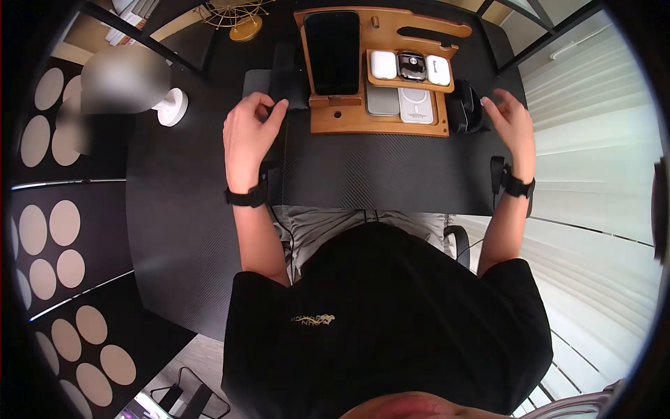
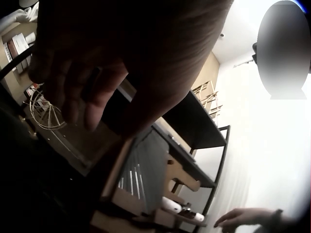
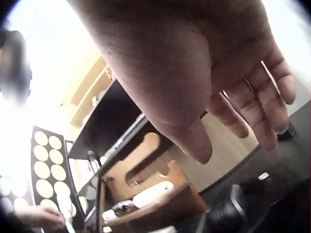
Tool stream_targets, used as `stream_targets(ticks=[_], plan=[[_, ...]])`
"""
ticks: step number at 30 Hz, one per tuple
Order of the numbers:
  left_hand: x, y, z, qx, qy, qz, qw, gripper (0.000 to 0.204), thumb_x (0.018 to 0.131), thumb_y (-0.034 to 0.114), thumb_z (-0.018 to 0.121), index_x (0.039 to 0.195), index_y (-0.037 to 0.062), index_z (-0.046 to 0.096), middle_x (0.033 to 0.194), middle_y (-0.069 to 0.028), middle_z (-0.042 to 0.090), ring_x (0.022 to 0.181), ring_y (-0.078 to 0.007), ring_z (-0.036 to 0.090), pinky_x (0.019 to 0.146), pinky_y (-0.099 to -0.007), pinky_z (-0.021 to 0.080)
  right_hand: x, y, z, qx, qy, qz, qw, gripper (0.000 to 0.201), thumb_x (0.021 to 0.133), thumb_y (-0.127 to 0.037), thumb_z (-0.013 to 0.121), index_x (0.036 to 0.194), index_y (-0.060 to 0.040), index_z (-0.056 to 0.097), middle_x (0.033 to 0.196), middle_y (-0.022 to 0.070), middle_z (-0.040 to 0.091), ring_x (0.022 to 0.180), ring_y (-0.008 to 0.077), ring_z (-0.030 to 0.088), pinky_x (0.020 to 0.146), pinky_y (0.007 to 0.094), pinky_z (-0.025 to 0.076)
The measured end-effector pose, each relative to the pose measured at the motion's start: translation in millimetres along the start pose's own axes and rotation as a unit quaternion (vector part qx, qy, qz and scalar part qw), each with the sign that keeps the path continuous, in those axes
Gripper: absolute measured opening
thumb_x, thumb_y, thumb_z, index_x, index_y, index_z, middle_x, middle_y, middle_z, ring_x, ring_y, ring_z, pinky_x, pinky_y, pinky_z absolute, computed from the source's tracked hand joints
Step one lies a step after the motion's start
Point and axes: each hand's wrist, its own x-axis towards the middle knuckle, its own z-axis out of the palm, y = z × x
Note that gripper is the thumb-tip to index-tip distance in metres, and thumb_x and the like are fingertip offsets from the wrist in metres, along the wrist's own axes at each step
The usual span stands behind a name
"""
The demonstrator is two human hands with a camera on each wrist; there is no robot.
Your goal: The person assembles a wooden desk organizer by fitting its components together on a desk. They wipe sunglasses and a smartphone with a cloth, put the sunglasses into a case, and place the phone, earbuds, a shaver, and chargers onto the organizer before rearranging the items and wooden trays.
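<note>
My left hand hovers over the desk left of a wooden desk organizer, its fingers loosely bent and nothing in them. A grey flat object and a black block lie just beyond it. On the right, my right hand is held beside a black rounded object, fingers relaxed and apart in the right wrist view. The organizer bears a dark phone, a white earbud case, a watch, another white case, a grey slab and a white charger pad.
Behind the left hand stand a white round base and a gold wheel ornament. Black shelf frames rise at the back corners. White curtains hang on the right; dark panels with pale discs stand on the left.
</note>
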Motion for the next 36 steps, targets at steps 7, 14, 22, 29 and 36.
stream_targets(ticks=[7,14,22,29,36], plan=[[32.5,-13.7,22.5,0.185,-0.115,-0.003,0.976,0.036,0.084,0.040,0.076,0.084,0.0047,0.067,0.073,-0.0144,0.068,0.075,-0.0365,0.069,0.067,-0.0435,0.052,-47.2,-44.5,30.9,0.292,-0.079,-0.111,0.947,0.031,0.095,-0.015,0.072,0.122,-0.0001,0.066,0.078,-0.0032,0.062,0.073,0.0051,0.056,0.071,0.0231,0.046],[48.8,-32.4,31.4,0.163,-0.126,0.035,0.978,0.027,0.090,0.031,0.064,0.091,0.0056,0.070,0.083,-0.0212,0.070,0.086,-0.0409,0.069,0.075,-0.0473,0.052,-64.5,-66.6,46.8,0.326,-0.126,-0.150,0.925,0.030,0.091,-0.011,0.073,0.117,0.0036,0.067,0.078,0.0064,0.069,0.072,0.0122,0.063,0.072,0.0278,0.051],[37.5,-29.6,-9.8,-0.002,0.034,0.049,0.998,0.017,0.093,0.014,0.059,0.089,-0.0017,0.064,0.070,-0.0224,0.060,0.064,-0.0367,0.063,0.059,-0.0403,0.047,-72.0,-86.1,53.2,0.346,-0.156,-0.183,0.907,0.028,0.091,-0.013,0.074,0.114,0.0019,0.068,0.080,0.0074,0.070,0.074,0.0136,0.065,0.072,0.0294,0.052],[-41.7,-2.5,-21.0,-0.100,0.190,0.112,0.970,0.013,0.094,0.003,0.059,0.083,-0.0033,0.057,0.065,-0.0125,0.057,0.054,-0.0179,0.051,0.054,-0.0316,0.042,-86.9,-116.7,80.1,0.458,-0.234,-0.156,0.843,0.029,0.094,-0.016,0.073,0.117,0.0009,0.068,0.087,0.0033,0.072,0.079,0.0089,0.064,0.073,0.0263,0.052],[-90.8,34.0,10.1,-0.153,0.032,0.255,0.954,0.008,0.077,-0.002,0.068,0.080,-0.0029,0.060,0.090,-0.0187,0.068,0.071,-0.0345,0.068,0.067,-0.0396,0.054,-107.9,-163.1,85.6,0.721,-0.283,0.019,0.633,0.048,0.100,-0.026,0.067,0.137,0.0015,0.054,0.115,0.0050,0.066,0.098,0.0086,0.061,0.085,0.0250,0.051]])
